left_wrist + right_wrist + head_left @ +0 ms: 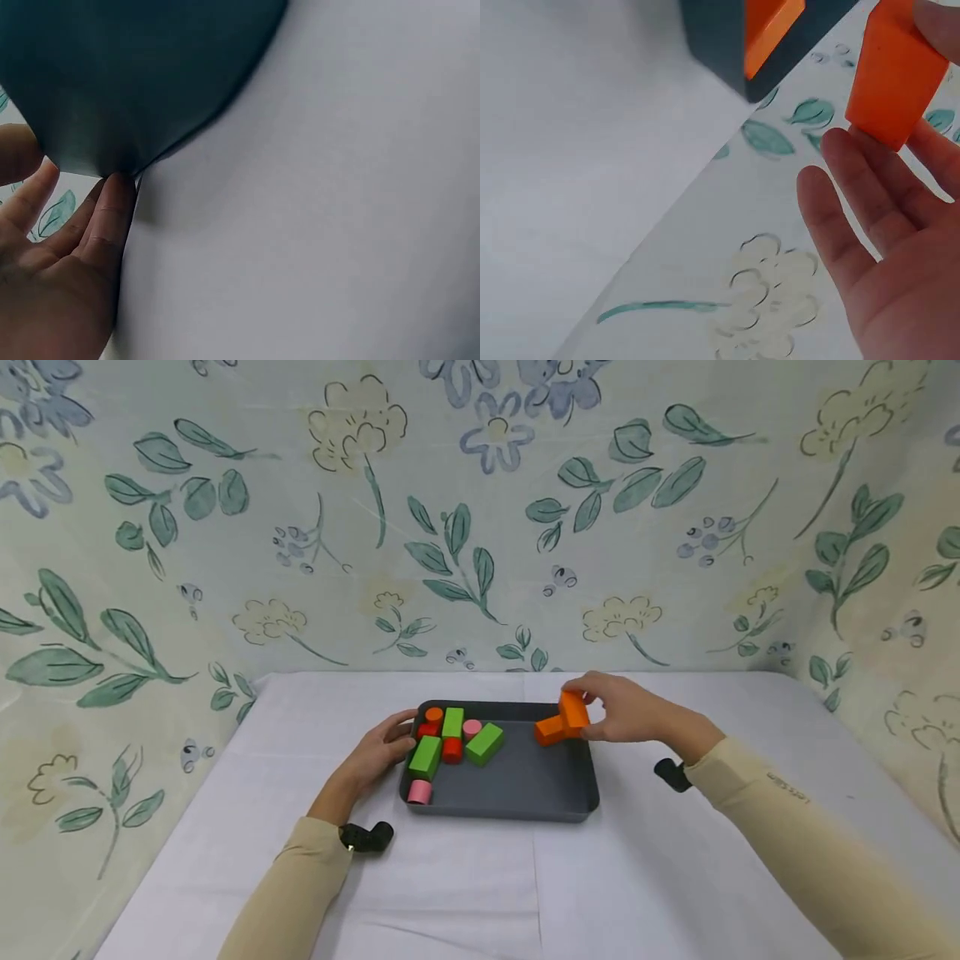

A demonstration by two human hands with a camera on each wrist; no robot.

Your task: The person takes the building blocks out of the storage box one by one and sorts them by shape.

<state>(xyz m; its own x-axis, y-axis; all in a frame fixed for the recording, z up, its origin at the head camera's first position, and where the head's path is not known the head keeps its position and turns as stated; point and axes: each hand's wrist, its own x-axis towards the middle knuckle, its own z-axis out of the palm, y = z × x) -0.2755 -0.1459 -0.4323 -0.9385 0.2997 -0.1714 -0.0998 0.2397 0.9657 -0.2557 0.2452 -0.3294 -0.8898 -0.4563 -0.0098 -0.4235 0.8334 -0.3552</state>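
My right hand (626,706) pinches an orange block (574,713) between thumb and fingers, over the right side of a dark grey tray (525,785). In the right wrist view the orange block (896,79) has flat faces and straight edges; the thumb is on one end, fingertips at the other. A second orange block (550,731) lies in the tray just left of it. My left hand (375,752) is at the tray's left wall, its fingertips and thumb touching the rim. The left wrist view shows fairly straight fingers (109,214) against the tray's outer side.
Grouped at the tray's left are several green blocks (426,758), red pieces (452,750), pink cylinders (420,792) and an orange cylinder (434,715). A white cloth (480,885) covers the table. Behind it hangs a floral curtain (480,568).
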